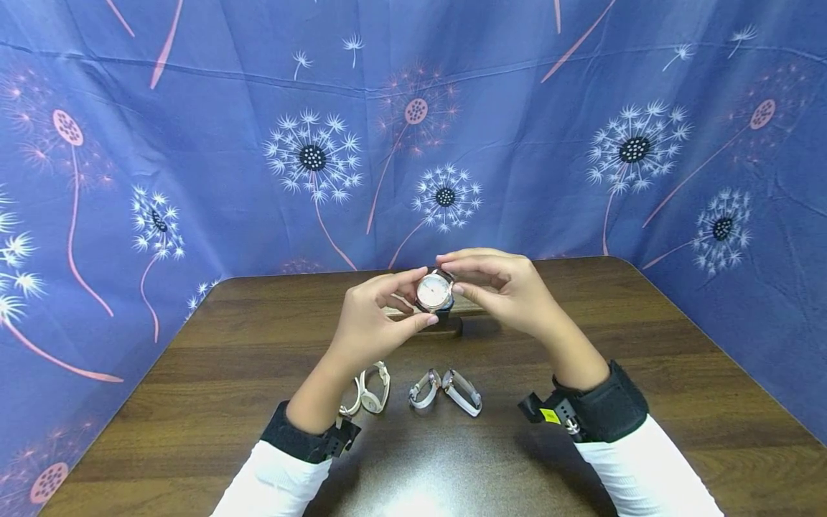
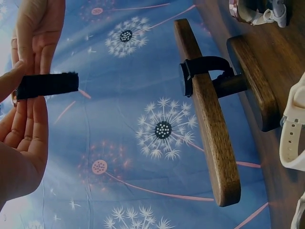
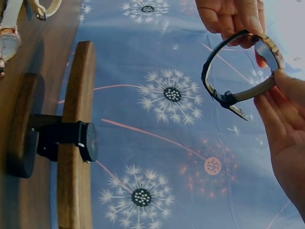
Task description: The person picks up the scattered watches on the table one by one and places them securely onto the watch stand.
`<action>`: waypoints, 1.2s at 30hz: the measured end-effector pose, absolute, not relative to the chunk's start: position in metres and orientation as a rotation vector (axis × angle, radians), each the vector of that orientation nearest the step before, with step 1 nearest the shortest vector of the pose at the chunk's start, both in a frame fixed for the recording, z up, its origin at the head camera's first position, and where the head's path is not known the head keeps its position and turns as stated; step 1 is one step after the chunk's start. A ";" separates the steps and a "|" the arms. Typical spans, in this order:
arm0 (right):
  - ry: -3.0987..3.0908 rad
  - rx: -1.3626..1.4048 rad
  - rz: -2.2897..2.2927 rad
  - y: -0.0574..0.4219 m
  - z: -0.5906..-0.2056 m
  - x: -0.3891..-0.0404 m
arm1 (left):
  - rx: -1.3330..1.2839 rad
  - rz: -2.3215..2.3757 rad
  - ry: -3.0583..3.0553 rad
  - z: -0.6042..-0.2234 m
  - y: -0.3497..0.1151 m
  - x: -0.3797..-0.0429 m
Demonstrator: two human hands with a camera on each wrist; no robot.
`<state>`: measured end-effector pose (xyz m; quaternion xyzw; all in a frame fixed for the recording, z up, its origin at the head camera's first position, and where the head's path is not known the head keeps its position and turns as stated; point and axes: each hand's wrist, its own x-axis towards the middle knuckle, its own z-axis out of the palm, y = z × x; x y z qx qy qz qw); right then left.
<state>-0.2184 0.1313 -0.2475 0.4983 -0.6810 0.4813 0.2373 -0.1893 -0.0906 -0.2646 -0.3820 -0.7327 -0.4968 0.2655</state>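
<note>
Wristwatch (image 1: 433, 291) with pale dial and dark looped strap, raised above wooden tabletop (image 1: 258, 345). Your left hand (image 1: 370, 310) and right hand (image 1: 510, 291) both pinch it, thumbs against fingers, from opposite sides. Wooden T-bar watch stand (image 3: 75, 191) carries black watch (image 3: 88, 141). Nearer you: cream-strapped watches (image 1: 371, 401), grey-strapped watches (image 1: 466, 403).

Glare whitens the near tabletop (image 1: 510, 452), while wrist views look dimmer.
</note>
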 end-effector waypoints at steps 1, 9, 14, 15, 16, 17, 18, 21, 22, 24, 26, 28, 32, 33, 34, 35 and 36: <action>-1.862 1.342 1.314 0.131 -0.249 -0.219 | -1.028 -1.351 -1.981 -0.265 -0.090 -0.189; -1.831 1.318 1.308 0.127 -0.258 -0.222 | -1.049 -1.382 -1.982 -0.269 -0.089 -0.189; -1.828 1.363 1.276 0.126 -0.260 -0.223 | -1.104 -1.228 -1.959 -0.272 -0.088 -0.190; -1.831 1.364 1.270 0.127 -0.260 -0.223 | -1.104 -1.181 -1.956 -0.272 -0.088 -0.190; -1.833 1.364 1.262 0.127 -0.260 -0.223 | -1.099 -1.131 -1.952 -0.272 -0.089 -0.190; -1.835 1.364 1.258 0.127 -0.261 -0.223 | -1.088 -1.074 -1.948 -0.272 -0.089 -0.190; -1.837 1.362 1.254 0.127 -0.261 -0.223 | -1.080 -1.020 -1.943 -0.272 -0.089 -0.190; -1.841 1.368 1.263 0.127 -0.263 -0.223 | -1.068 -0.895 -1.913 -0.272 -0.089 -0.190; -1.844 1.369 1.271 0.127 -0.264 -0.223 | -1.068 -0.860 -1.901 -0.272 -0.088 -0.190; -1.849 1.368 1.289 0.126 -0.265 -0.222 | -1.084 -0.824 -1.882 -0.272 -0.088 -0.190; -1.854 1.365 1.319 0.126 -0.265 -0.222 | -1.101 -0.804 -1.866 -0.272 -0.087 -0.190; -1.856 1.366 1.352 0.125 -0.265 -0.222 | -1.113 -0.786 -1.857 -0.272 -0.087 -0.190; -1.852 1.380 1.407 0.124 -0.266 -0.221 | -1.130 -0.769 -1.854 -0.273 -0.088 -0.190; -1.854 1.381 1.414 0.124 -0.267 -0.221 | -1.132 -0.763 -1.853 -0.273 -0.088 -0.190; -1.855 1.382 1.418 0.124 -0.267 -0.221 | -1.133 -0.757 -1.852 -0.274 -0.088 -0.191; -1.858 1.383 1.422 0.124 -0.268 -0.221 | -1.133 -0.751 -1.851 -0.274 -0.088 -0.191; -1.861 1.382 1.424 0.123 -0.268 -0.221 | -1.132 -0.746 -1.850 -0.274 -0.089 -0.191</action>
